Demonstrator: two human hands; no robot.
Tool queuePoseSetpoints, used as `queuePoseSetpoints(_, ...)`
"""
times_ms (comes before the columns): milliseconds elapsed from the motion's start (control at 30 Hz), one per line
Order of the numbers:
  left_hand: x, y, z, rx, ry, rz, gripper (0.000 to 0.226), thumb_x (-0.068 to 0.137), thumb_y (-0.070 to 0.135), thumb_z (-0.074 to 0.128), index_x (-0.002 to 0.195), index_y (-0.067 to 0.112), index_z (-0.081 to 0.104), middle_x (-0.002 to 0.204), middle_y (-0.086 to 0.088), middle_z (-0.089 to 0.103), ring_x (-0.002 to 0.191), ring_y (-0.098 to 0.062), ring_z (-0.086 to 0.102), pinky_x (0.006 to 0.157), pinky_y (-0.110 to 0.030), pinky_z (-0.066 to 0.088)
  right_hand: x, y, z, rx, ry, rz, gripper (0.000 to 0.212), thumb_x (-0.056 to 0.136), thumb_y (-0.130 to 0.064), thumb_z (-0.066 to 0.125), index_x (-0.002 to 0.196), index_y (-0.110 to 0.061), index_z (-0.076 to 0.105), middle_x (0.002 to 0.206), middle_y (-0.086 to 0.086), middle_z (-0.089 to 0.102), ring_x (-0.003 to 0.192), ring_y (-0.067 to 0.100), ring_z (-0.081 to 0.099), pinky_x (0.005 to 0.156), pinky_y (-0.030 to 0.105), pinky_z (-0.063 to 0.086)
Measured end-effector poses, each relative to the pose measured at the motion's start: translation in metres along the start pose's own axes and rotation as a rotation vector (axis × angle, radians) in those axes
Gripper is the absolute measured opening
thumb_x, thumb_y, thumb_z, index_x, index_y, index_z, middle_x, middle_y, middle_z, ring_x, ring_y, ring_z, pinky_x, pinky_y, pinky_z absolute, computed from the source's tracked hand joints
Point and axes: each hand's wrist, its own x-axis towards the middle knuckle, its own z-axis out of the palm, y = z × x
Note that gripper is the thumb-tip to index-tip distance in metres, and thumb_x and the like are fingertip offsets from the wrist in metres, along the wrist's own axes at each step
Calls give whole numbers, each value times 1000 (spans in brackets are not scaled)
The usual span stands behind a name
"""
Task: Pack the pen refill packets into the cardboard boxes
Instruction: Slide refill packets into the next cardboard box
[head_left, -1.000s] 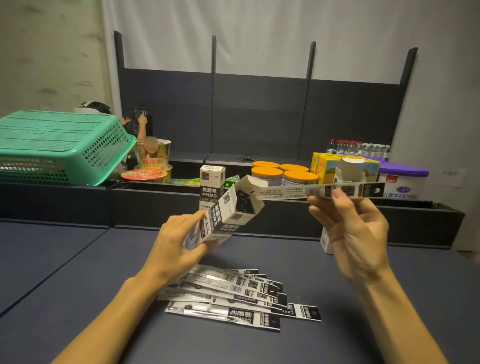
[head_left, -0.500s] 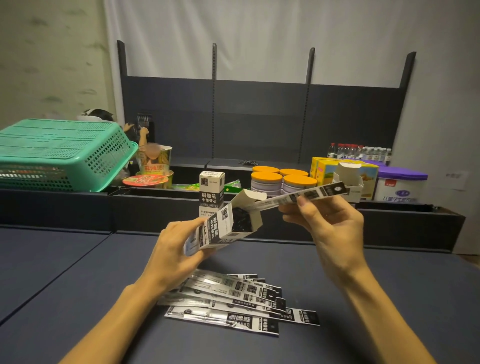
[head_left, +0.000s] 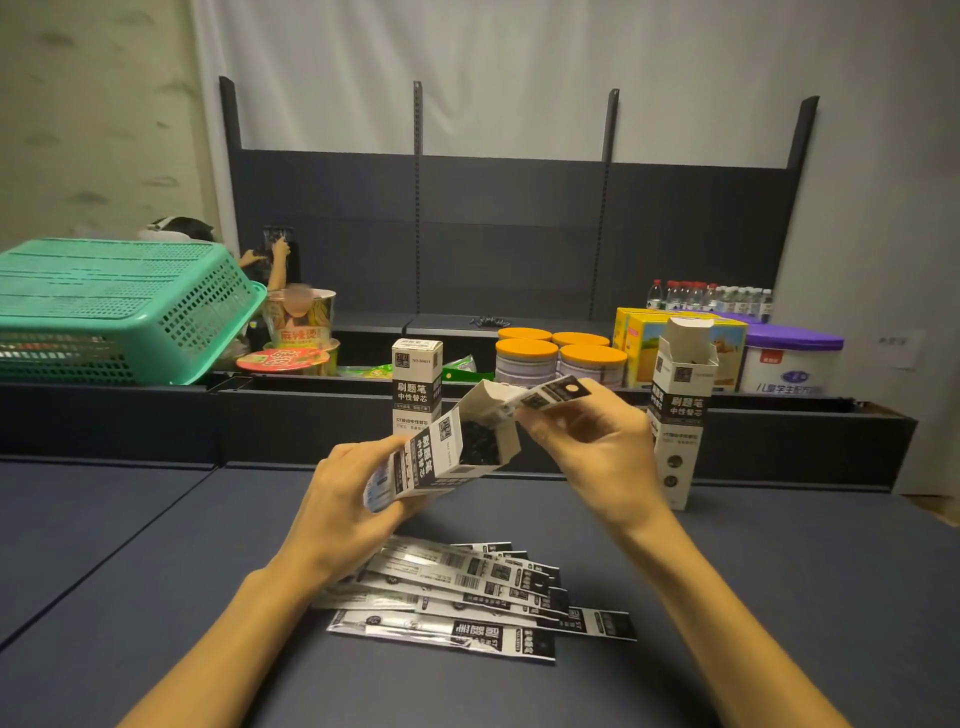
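Your left hand (head_left: 348, 499) grips the tilted open box (head_left: 441, 462), dark packets visible inside. Your right hand (head_left: 597, 457) pinches one refill packet (head_left: 556, 395), its end at the box mouth. More packets (head_left: 467, 597) lie on the table (head_left: 156, 571); another open box (head_left: 680, 410) stands to the right.

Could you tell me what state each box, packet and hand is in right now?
Held box: tilted, top flap open, gripped by left hand.
Held packet: pinched by right hand, partly inside the held box.
Loose packets: fanned flat on the table.
Closed box: upright, flap shut.
Right box: upright, flap open.
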Motion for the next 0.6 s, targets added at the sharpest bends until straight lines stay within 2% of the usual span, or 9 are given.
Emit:
queuePoseSetpoints(67, 0, -2, 1, 1, 9, -9, 65, 74, 52, 67, 132, 38, 44, 116, 40, 46, 109, 2, 46, 86, -25, 43, -1, 0, 1, 4, -25, 35, 19, 79, -23, 78, 96, -19, 72, 78, 2, 68, 65, 30, 57, 57, 46, 48)
queuePoseSetpoints(133, -1, -3, 2, 0, 14, -9, 63, 74, 54, 65, 131, 38, 46, 117, 37, 46, 109, 2, 46, 85, -23, 42, -4, -4, 0, 22, 23, 50, 25, 78, -27, 78, 101, -25, 67, 83, -3, 70, 68, 25, 63, 60, 42, 53)
queuePoseSetpoints(233, 0, -4, 2, -8, 12, -17, 62, 73, 56, 63, 130, 40, 45, 118, 35, 47, 110, 0, 46, 86, -23, 41, -5, -8, -3, -10, 98, -45, 19, 81, -29, 76, 95, -27, 63, 82, -7, 67, 68, 19, 63, 57, 37, 53)
queuePoseSetpoints(300, 0, -3, 2, -15, 13, -17, 62, 73, 55, 64, 130, 42, 44, 118, 32, 47, 109, -1, 47, 86, -23, 41, -4, -7, -3, -40, 85, -98, 14, 82, -31, 71, 91, -22, 67, 80, -7, 67, 67, 18, 62, 56, 38, 52)
queuePoseSetpoints(400, 0, -1, 3, -30, 18, -19, 64, 72, 47, 72, 130, 42, 44, 117, 27, 50, 109, 0, 47, 85, -24, 43, -6, 1, 2, -103, 22, -154, 18, 83, -28, 69, 90, -11, 71, 80, 0, 69, 65, 17, 63, 55, 37, 51)
queuePoseSetpoints(533, -1, 2, 3, -38, 15, -11, 66, 71, 41, 72, 129, 45, 41, 116, 35, 45, 110, 1, 46, 84, -22, 43, -8, 10, 9, -152, -40, -197, 21, 83, -26, 67, 95, -10, 74, 86, 0, 72, 72, 14, 66, 60, 35, 56)
queuePoseSetpoints(600, -1, 3, 3, -38, 13, -1, 67, 71, 41, 72, 129, 47, 39, 116, 34, 45, 110, 0, 46, 85, -22, 42, -9, 10, 12, -199, -65, -218, 21, 84, -26, 65, 98, -12, 74, 88, -2, 72, 72, 9, 63, 62, 29, 55)
